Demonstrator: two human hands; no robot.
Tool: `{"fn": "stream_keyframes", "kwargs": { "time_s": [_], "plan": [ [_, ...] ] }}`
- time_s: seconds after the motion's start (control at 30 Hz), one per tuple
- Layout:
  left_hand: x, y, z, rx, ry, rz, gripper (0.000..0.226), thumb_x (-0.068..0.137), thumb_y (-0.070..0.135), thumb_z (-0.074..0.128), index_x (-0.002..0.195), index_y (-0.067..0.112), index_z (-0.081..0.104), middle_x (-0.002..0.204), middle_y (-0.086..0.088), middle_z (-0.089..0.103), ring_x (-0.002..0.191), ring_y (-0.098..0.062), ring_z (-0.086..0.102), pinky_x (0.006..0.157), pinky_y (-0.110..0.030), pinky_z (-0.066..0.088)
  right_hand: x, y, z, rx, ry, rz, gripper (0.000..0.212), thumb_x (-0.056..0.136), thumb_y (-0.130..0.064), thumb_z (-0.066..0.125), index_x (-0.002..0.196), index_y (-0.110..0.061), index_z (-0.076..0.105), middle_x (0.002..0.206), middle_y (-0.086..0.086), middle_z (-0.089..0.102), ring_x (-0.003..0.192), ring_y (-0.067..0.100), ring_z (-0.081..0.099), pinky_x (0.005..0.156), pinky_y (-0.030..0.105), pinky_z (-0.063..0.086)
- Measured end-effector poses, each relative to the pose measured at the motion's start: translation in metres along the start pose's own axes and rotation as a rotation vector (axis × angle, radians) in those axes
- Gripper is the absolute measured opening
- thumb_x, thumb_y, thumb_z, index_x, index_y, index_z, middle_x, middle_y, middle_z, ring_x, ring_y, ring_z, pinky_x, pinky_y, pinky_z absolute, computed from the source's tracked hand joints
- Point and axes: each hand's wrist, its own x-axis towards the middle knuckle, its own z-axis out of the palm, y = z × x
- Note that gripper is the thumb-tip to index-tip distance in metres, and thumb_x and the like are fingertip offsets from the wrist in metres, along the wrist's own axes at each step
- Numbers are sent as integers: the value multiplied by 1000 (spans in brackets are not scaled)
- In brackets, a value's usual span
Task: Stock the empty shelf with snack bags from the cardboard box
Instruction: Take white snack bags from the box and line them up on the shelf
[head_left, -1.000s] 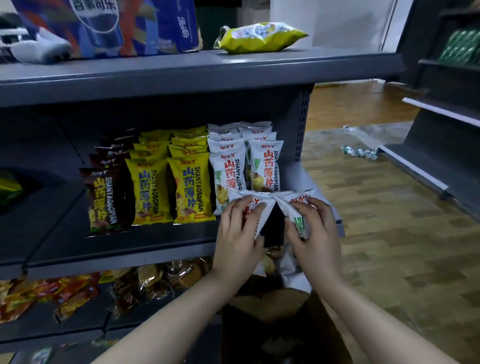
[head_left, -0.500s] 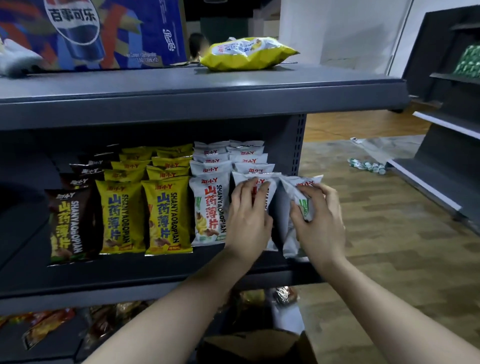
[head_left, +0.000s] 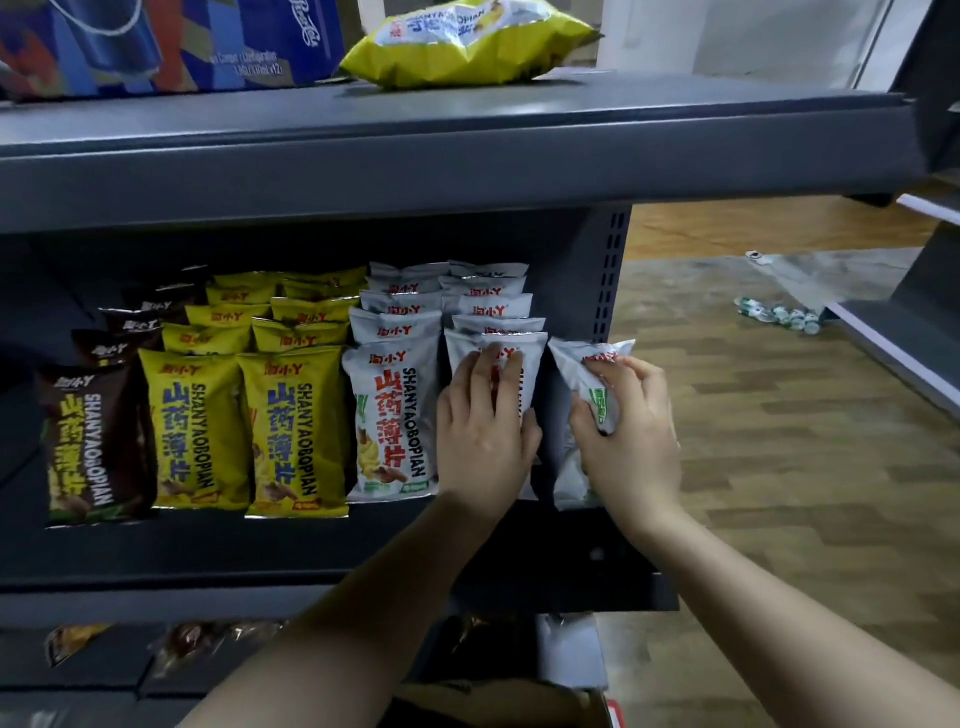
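Note:
On the grey middle shelf stand rows of snack bags: brown, yellow and white. My left hand lies flat on the front white bag of the second white row, fingers spread over it. To its right, my right hand grips another white bag, upright at the shelf's right end, a dark gap between the two bags. The cardboard box shows at the bottom edge, under my arms.
A yellow bag and a blue drinks carton rest on the top shelf. Darker snack packs lie on the lower shelf. A wooden floor stretches right, with small wrapped items beside another shelf unit.
Both hands lifted the two white bags from below the shelf edge up onto the shelf. The left bag now stands in the second white row; the right one sits beside it.

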Motion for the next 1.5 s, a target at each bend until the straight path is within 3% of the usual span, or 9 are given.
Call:
{"fn": "stream_keyframes", "kwargs": {
  "time_s": [0.27, 0.53, 0.7, 0.87, 1.0, 1.2, 1.27, 1.37, 1.5],
  "plan": [
    [-5, 1, 13, 81, 118, -1, 59, 86, 41, 57, 134, 11, 41, 134, -15, 53, 125, -31, 41, 92, -44, 41, 5, 4, 6, 31, -1, 3, 35, 85, -28, 60, 119, -27, 56, 127, -7, 45, 115, 17, 50, 79, 35, 48],
    [-10, 10, -9, 82, 51, -84, 55, 90, 35, 49, 136, 5, 40, 140, -23, 43, 131, -38, 39, 109, -54, 28, 10, 7, -2, 101, 11, -7, 32, 87, -27, 60, 119, -27, 57, 127, -9, 44, 120, 11, 46, 81, 25, 38],
    [-8, 55, -55, -331, 24, -47, 46, 86, 21, 46, 129, 3, 47, 129, -17, 50, 120, -31, 48, 99, -41, 43, 14, 8, -12, 157, 22, -83, 33, 86, -27, 57, 119, -21, 57, 127, -4, 46, 120, 13, 47, 87, 17, 35],
    [21, 84, -48, -854, -237, -419, 55, 87, 44, 43, 129, 9, 46, 127, -6, 51, 122, -18, 47, 102, -27, 40, 12, 7, -20, 199, 21, -104, 40, 87, -26, 56, 126, -18, 50, 131, -3, 46, 120, 11, 46, 85, 18, 36],
    [40, 88, -30, -985, -290, -531, 41, 89, 32, 55, 121, 6, 53, 112, -3, 64, 104, -9, 60, 79, -4, 42, 13, 7, -19, 244, 33, -94, 33, 99, -22, 45, 130, -12, 43, 132, 1, 42, 120, 14, 47, 88, 16, 38],
    [50, 80, -7, -936, -312, -691, 52, 70, 51, 51, 111, 20, 57, 109, 1, 65, 104, -17, 63, 89, -40, 53, 11, 21, -25, 313, -96, 8, 69, 85, -31, 65, 140, -10, 28, 130, -2, 31, 122, 10, 41, 100, 12, 34],
    [55, 81, -10, -1023, -336, -725, 39, 82, 39, 57, 112, 14, 55, 105, 0, 66, 94, -15, 66, 78, -32, 57, 9, 30, -28, 355, -226, 139, 80, 79, -30, 72, 142, -15, 24, 131, -5, 37, 122, 5, 43, 99, 16, 36],
    [62, 84, -14, -1077, -356, -744, 24, 94, 17, 54, 116, 8, 50, 91, 6, 59, 79, -7, 63, 57, -10, 50, 10, 41, -28, 384, -370, 233, 56, 78, -23, 74, 125, -19, 43, 114, -7, 60, 96, -7, 58, 82, 13, 46],
    [67, 87, -11, -1001, -307, -703, 22, 95, 19, 51, 115, 8, 50, 85, 11, 53, 71, 1, 55, 52, 1, 40, 22, 56, -19, 390, -371, 286, 32, 77, -14, 74, 105, -15, 58, 97, -1, 69, 87, 12, 66, 76, 33, 53]
  ]
}}
